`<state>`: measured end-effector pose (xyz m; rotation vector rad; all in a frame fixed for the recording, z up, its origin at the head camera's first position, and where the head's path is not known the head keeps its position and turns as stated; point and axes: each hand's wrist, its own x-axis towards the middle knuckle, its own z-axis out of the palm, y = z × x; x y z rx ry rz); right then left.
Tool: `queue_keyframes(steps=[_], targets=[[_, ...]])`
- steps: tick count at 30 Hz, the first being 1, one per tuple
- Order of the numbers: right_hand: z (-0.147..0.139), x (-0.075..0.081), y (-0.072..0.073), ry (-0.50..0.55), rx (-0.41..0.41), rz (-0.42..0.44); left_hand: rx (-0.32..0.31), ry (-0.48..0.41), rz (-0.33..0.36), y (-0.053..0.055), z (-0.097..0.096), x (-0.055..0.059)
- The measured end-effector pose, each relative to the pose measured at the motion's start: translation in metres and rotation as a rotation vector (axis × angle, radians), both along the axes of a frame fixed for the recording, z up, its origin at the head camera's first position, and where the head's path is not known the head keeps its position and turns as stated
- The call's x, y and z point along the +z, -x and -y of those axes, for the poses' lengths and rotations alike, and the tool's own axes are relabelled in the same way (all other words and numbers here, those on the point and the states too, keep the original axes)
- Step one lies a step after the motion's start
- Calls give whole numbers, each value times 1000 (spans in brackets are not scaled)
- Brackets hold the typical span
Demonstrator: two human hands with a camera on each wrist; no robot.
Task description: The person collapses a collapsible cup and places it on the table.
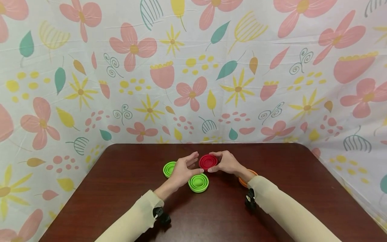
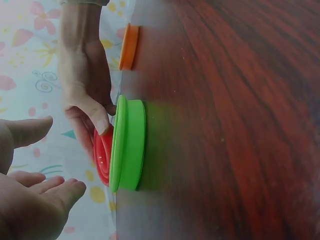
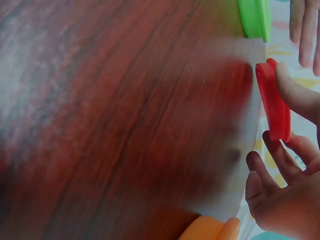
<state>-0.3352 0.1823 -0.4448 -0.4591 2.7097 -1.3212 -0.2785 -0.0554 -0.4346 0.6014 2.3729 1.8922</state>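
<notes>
A red collapsible bowl (image 1: 208, 162) with concentric rings is held at its right edge by my right hand (image 1: 226, 162), between thumb and fingers. In the right wrist view the red bowl (image 3: 274, 102) tilts just off the tabletop. My left hand (image 1: 183, 168) is on its other side, fingers extended and holding nothing, with the thumb over the near green bowl's far rim. That near green bowl (image 1: 198, 183) lies on the table. A second green bowl (image 1: 169, 168) is partly hidden behind the left hand.
An orange bowl (image 1: 242, 181) lies under the right wrist, mostly covered by it. All this is on a dark brown wooden table (image 1: 211, 218) with rounded far corners. A white cloth (image 1: 193, 43) printed with flowers hangs behind the table and along its sides.
</notes>
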Motion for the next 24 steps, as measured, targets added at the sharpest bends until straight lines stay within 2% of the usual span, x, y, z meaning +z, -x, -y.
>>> queue_keyframes(steps=[3, 9, 15, 24], targets=[[1, 1, -1, -24, -10, 12, -4, -1, -10, 0, 0, -1], [0, 2, 1, -72, -11, 18, 3, -7, 14, 0, 0, -3], [-4, 1, 7, -105, 33, 9, 0, -6, 27, -1, 0, -2], [-8, 1, 13, -127, 72, 1, -9, -26, 0, 3, 0, -2]])
